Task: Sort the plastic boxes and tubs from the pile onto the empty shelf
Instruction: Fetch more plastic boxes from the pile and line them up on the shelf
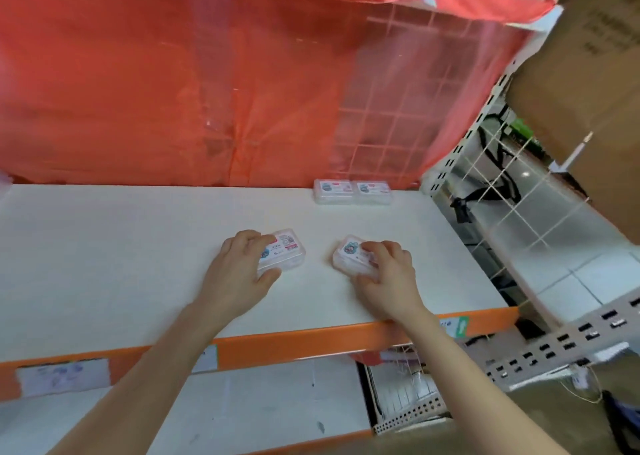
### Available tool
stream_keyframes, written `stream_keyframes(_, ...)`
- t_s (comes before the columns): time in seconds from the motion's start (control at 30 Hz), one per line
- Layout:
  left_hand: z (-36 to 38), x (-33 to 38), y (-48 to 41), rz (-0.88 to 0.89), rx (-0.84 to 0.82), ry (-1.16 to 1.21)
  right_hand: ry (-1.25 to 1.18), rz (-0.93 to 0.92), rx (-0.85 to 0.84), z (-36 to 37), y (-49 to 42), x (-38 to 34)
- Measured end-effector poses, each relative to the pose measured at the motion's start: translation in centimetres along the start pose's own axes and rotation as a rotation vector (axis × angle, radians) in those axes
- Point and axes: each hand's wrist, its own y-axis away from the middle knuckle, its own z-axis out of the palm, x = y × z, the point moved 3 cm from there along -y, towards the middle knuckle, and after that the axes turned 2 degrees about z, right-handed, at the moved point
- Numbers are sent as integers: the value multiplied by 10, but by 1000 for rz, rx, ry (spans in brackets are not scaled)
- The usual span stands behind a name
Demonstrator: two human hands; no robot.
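Note:
Two small clear plastic boxes with printed labels lie on the white shelf point(121, 253). My left hand point(239, 271) grips the left box point(287, 252), thumb at its near side and fingers over its top. My right hand point(388, 274) grips the right box point(349, 257) the same way. Both boxes rest on the shelf board near its middle. At the back of the shelf, two more labelled clear boxes stand side by side against the red sheet, one on the left point(333, 191) and one on the right point(372, 192).
A red plastic sheet point(173, 73) over a wire grid closes the shelf's back. The shelf has an orange front edge point(311, 342). A white perforated upright point(474, 135) and wire mesh stand at the right. A cardboard box point(595, 90) hangs overhead right. A lower shelf lies below.

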Motion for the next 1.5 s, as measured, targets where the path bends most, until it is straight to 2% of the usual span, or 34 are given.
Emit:
stream_keyframes(0.3, 30, 16, -37, 109, -67, -76, -2, 65, 6, 0, -17, 23)
stream_keyframes(0.5, 51, 33, -67, 192, -77, -34, 45, 160, 37, -6, -30, 37)
stream_keyframes(0.7, 73, 43, -91, 215, -25, -84, 136, 162, 29, -7, -46, 45)
stream_keyframes(0.83, 84, 39, -92, 235, 68, -69, 117, 160, 103, -9, -59, 51)
stream_keyframes(0.97, 79, 38, -92, 228, 165, -70, 39, 125, 182, -4, -82, 54)
stream_keyframes(1.13, 85, 37, -93, 229, 171, -104, -18, 34, 258, 7, -104, 47)
stream_keyframes(1.37, 87, 35, -96, 226, 187, -110, 64, -121, 383, 9, -102, 47)
stream_keyframes(1.5, 88, 36, -95, 229, 200, -102, 132, -171, 367, 13, -98, 46)
